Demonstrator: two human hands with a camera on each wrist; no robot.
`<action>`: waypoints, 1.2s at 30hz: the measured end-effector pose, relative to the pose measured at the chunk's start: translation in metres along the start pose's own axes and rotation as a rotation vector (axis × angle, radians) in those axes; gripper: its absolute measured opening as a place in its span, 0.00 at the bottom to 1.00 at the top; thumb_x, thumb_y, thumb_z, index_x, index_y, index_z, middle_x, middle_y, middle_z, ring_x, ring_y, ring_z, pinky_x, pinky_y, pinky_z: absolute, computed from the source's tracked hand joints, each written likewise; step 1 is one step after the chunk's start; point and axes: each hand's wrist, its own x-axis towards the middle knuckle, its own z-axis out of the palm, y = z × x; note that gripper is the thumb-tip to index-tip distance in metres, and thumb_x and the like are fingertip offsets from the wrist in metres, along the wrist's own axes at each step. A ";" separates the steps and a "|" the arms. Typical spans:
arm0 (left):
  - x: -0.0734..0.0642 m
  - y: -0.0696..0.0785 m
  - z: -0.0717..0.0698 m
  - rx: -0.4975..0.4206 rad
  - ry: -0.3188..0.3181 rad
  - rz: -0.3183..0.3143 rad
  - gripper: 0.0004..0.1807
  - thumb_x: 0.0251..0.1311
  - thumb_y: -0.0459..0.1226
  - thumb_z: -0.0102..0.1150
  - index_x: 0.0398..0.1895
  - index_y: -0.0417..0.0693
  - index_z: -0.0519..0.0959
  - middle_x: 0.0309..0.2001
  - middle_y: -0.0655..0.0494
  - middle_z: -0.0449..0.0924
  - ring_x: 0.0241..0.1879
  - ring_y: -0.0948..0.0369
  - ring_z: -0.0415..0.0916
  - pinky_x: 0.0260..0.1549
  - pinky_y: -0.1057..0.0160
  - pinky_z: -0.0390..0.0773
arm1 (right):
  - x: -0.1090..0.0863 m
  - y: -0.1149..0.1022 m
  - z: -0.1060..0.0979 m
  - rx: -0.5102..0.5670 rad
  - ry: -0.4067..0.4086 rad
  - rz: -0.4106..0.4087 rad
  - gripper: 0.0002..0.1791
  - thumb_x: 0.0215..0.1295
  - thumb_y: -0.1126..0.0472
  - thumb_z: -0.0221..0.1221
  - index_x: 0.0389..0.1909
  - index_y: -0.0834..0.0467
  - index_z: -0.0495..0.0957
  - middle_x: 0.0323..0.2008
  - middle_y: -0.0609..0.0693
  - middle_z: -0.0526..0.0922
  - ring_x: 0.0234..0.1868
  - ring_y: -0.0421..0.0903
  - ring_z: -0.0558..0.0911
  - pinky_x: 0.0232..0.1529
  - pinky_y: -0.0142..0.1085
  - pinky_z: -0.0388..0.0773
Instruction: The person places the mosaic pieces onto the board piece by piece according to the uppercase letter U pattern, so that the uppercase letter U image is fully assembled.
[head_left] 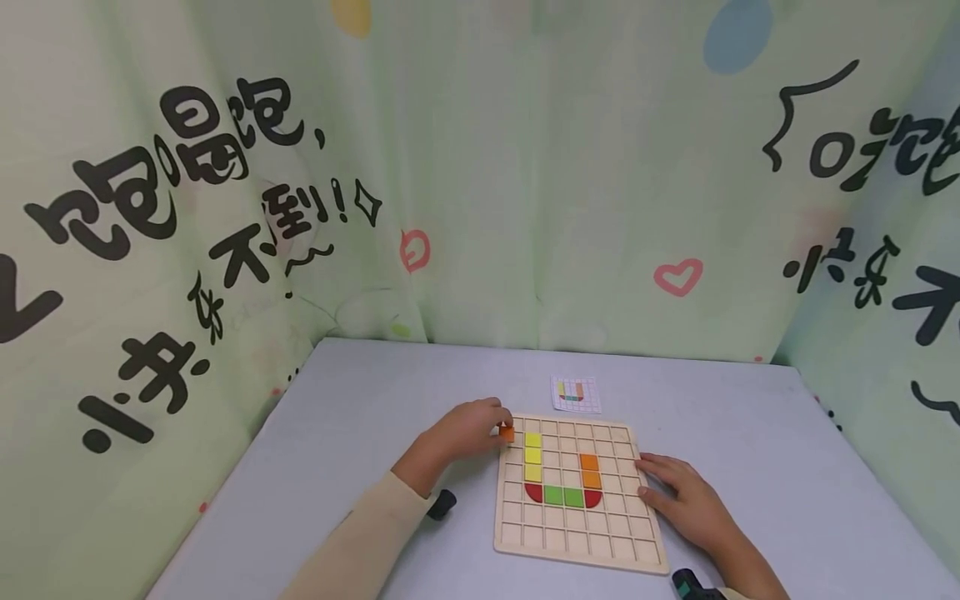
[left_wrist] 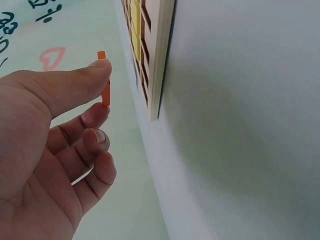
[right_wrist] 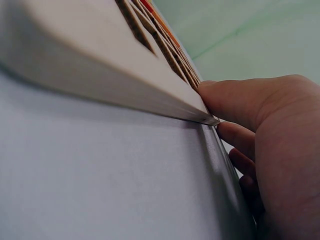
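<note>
My left hand (head_left: 463,429) pinches a small orange square tile (head_left: 507,434) over the upper left corner of a wooden grid board (head_left: 517,536). In the left wrist view the thumb and index finger hold the orange tile (left_wrist: 106,95) on edge, apart from the board's rim. My right hand (head_left: 692,498) touches the board's right edge with thumb and fingertips, the fingers loosely extended. Inlaid on the board is a U shape: yellow tiles (head_left: 532,456) on the left, red rounded corners (head_left: 533,493), green tiles (head_left: 563,497) at the bottom, orange tiles (head_left: 590,471) on the right.
A pattern card (head_left: 585,403) printed with a similar U lies behind the board on the pale tabletop (head_left: 405,375). Curtains (head_left: 540,208) with lettering and hearts surround the table. Black wrist devices (head_left: 442,505) sit at both wrists.
</note>
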 end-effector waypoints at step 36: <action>0.045 0.057 0.017 0.006 -0.033 0.065 0.11 0.60 0.47 0.66 0.45 0.58 0.82 0.36 0.67 0.72 0.34 0.68 0.69 0.38 0.71 0.72 | -0.001 0.001 0.001 -0.006 0.024 -0.028 0.31 0.63 0.45 0.61 0.62 0.60 0.75 0.64 0.58 0.71 0.67 0.63 0.62 0.61 0.64 0.55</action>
